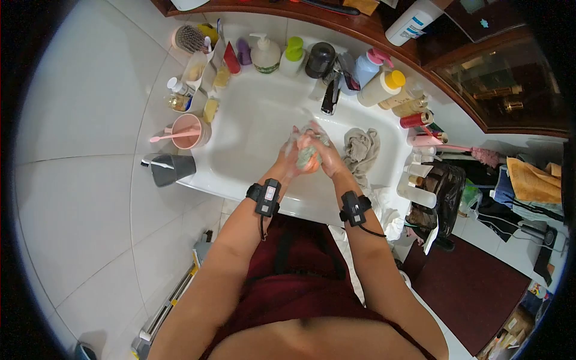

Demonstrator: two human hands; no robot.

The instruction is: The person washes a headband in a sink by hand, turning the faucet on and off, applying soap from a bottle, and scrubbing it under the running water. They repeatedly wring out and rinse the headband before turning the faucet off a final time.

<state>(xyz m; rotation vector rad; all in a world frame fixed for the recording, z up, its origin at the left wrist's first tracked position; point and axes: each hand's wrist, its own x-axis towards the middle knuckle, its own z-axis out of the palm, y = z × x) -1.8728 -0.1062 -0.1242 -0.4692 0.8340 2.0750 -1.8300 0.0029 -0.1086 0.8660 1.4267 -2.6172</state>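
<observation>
Over the white sink point(246, 174), my left hand point(292, 158) and my right hand point(326, 155) are pressed together around a wet, pale greenish cloth point(305, 155). Parts of it show between the fingers, which are closed and slightly blurred. Just beyond them is the dark-handled faucet point(330, 97), with what looks like water at my fingers. A crumpled grey-beige cloth point(361, 149) lies in the basin to the right of my right hand, apart from it. Each forearm wears a black strapped device.
Pump bottles point(265, 57) and a yellow-capped bottle point(383, 87) line the sink's back rim. On the left stand a pink cup point(193, 133) with a toothbrush and a grey cup point(171, 170). More bottles point(417, 192) crowd the right edge, and a wooden shelf point(360, 27) overhangs the back.
</observation>
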